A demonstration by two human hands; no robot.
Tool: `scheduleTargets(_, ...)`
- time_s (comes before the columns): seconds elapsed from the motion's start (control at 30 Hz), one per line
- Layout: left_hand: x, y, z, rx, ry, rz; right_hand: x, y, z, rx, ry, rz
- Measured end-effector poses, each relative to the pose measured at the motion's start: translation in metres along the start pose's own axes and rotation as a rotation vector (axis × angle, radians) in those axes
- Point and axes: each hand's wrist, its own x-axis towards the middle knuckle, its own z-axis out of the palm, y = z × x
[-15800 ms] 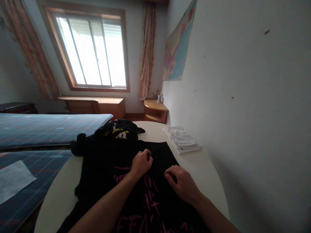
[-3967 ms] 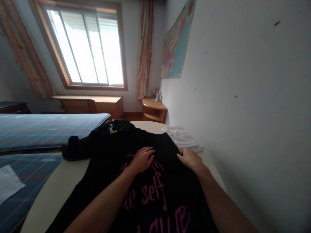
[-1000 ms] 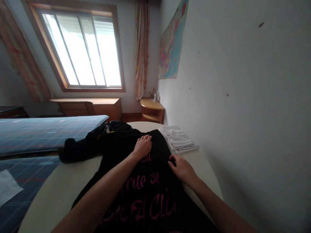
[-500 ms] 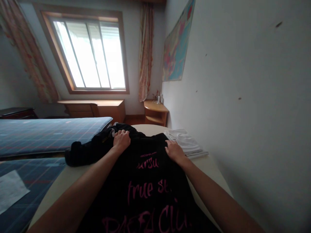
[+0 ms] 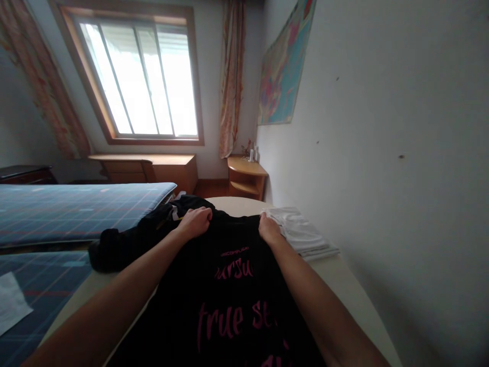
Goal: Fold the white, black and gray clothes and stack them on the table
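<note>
A black T-shirt (image 5: 229,285) with pink lettering lies stretched toward me over a cream table (image 5: 346,285). My left hand (image 5: 195,222) is closed on its far left corner. At the far right corner, my right hand (image 5: 269,228) grips the same cloth, fingers curled under. Between the two hands the far edge of the shirt runs nearly straight. A heap of dark clothing (image 5: 126,244) lies left of and behind my left hand. Folded white cloth (image 5: 300,229) is stacked just beyond my right hand.
Two blue plaid mattresses (image 5: 84,209) are on the left, one higher than the other, with a white sheet of paper (image 5: 13,305) on the lower. A white wall (image 5: 382,102) borders the right. A wooden corner shelf (image 5: 247,167) and a desk (image 5: 164,162) stand at the back.
My hands have tightened on the shirt and come slightly closer together. The shirt's far edge is straighter, and its lower lettering has slid nearer me. The view has shifted slightly.
</note>
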Motion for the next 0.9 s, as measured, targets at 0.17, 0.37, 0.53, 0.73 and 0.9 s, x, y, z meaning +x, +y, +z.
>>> scheduleTargets(0.17, 0.004, -0.009, -0.013, -0.004, -0.093, 0.076, 0.009, -0.001, 0.002, 0.037, 0.006, 0.060)
scheduleTargets(0.37, 0.021, -0.016, -0.030, -0.024, 0.051, 0.105, 0.018, -0.002, -0.015, 0.097, 0.107, 0.054)
scheduleTargets(0.53, 0.046, -0.017, -0.025, 0.017, 0.227, 0.052, 0.029, -0.003, -0.039, 0.145, 0.293, 0.036)
scheduleTargets(0.73, 0.040, -0.003, 0.025, 0.068, 0.114, 0.081, 0.029, -0.003, -0.017, 0.183, 0.213, -0.123)
scheduleTargets(0.9, 0.013, 0.014, 0.035, 0.115, 0.080, 0.128, 0.005, 0.000, 0.012, 0.161, 0.018, -0.328)
